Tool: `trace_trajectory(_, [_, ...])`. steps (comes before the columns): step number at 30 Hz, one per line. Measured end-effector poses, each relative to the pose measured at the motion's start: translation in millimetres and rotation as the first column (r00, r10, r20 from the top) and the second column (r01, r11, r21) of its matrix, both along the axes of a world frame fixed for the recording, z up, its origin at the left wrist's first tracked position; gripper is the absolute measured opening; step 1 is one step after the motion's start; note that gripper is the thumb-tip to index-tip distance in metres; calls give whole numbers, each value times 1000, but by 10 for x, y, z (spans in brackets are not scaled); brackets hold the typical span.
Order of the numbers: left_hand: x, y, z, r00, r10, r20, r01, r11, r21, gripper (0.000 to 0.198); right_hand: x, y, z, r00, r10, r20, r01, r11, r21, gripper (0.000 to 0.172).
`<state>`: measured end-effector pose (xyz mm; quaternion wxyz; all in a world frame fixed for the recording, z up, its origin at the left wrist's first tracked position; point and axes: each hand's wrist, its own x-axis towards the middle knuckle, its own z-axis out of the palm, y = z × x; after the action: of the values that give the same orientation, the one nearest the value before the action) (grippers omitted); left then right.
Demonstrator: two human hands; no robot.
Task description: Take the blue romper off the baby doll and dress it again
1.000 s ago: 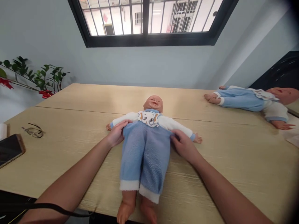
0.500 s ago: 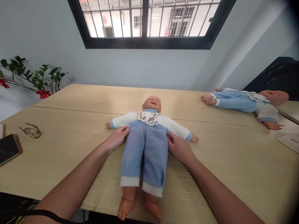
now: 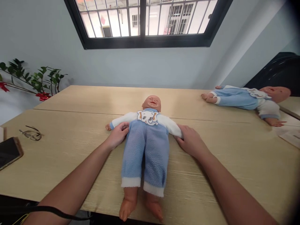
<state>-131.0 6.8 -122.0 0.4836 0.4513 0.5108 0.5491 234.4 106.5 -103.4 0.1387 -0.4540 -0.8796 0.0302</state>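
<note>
A baby doll [image 3: 145, 147] in a blue and white outfit with an elephant patch [image 3: 147, 117] lies face up on the table, its feet toward me. My left hand [image 3: 118, 135] is closed at the doll's side, its fingertips curled at the blue cloth below the armpit. Over the lower part of the white sleeve on the right side of the view, my right hand [image 3: 192, 141] is wrapped, hiding the cuff and the doll's hand there. The doll's other arm stretches out past my left fingers.
A second doll [image 3: 239, 98] in similar clothes lies at the back right, near papers [image 3: 292, 136]. Eyeglasses [image 3: 32, 133] and a phone [image 3: 9, 152] rest on the left. A plant [image 3: 39, 78] stands beyond the table's left edge. A dark cable [image 3: 53, 212] crosses the lower left.
My right hand has moved outward from the doll's side onto its sleeve and closed round it. My left hand stays at the opposite side, its fingers shifted slightly. The view has tilted a little.
</note>
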Motion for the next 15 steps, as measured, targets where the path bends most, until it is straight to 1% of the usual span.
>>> trace_trajectory(1, [22,8,-1,999,32,-2,-32,999,0,42,-20,-13,4,1000,9,-11,-9,1000,14,54])
trace_trajectory(3, [37,20,-13,994,100,-32,-100,995,-12,43,-77,-77,51,997,-12,-70,19,995,100,51])
trace_trajectory(4, [27,22,-22,989,130,-66,-131,991,-24,43,-115,-127,84,993,-28,-119,45,989,141,48])
trace_trajectory(5, [9,20,-32,982,147,-114,-153,987,-42,43,-159,-189,113,984,-37,-175,65,986,154,43])
trace_trajectory(6, [-11,13,-39,975,149,-166,-162,985,-62,43,-210,-260,134,971,-41,-235,71,990,125,38])
trace_trajectory(7, [-30,0,-44,970,135,-203,-156,984,-88,44,-269,-335,140,953,-42,-299,60,997,51,36])
trace_trajectory(8, [-40,-16,-43,972,109,-207,-135,984,-118,45,-333,-411,130,930,-49,-365,31,998,-55,37])
trace_trajectory(9, [-37,-36,-36,983,74,-169,-100,983,-152,48,-400,-482,105,899,-69,-433,-9,985,-175,41])
trace_trajectory(10, [-19,-58,-24,995,43,-94,-59,981,-182,51,-467,-546,71,860,-104,-500,-53,956,-290,47])
trace_trajectory(12, [63,-104,13,994,11,108,12,977,-211,51,-591,-639,-2,748,-209,-630,-147,873,-464,56])
trace_trajectory(13, [120,-126,34,979,8,204,36,976,-213,47,-642,-665,-30,681,-259,-685,-196,837,-511,58])
trace_trajectory(15, [242,-162,72,935,18,353,60,976,-209,39,-709,-681,-55,554,-305,-775,-272,813,-515,53])
